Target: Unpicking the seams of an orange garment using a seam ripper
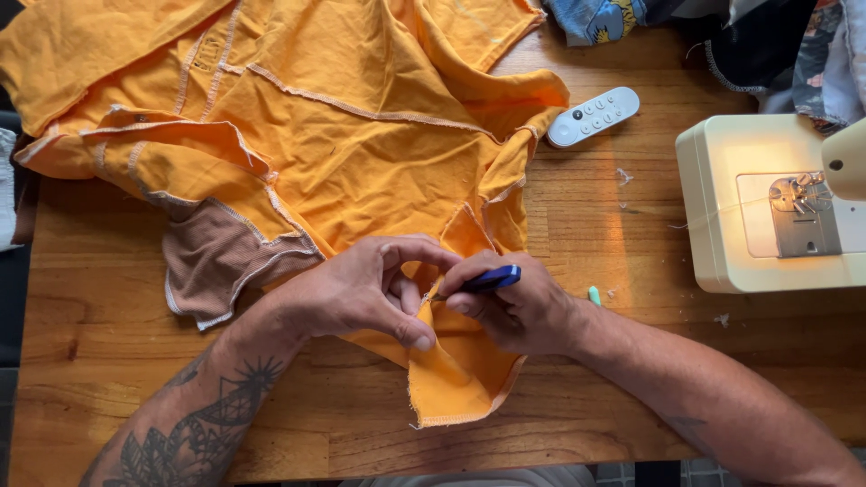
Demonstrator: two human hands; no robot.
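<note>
**Picking at an orange shirt seam**

Closest to the camera is the tattooed left forearm, so the left hand [361, 293] has its grip closed, thumb and fingers pinching a fold of the orange shirt [343, 135]. Right hand [514, 307] is wrapped shut around a small blue tool [492, 278], tip right at that pinched seam. The shirt sprawls over the wooden counter [577, 379], mostly up and left. White remote [593, 115] beside it, cream sewing machine [767, 207] off right.
</note>
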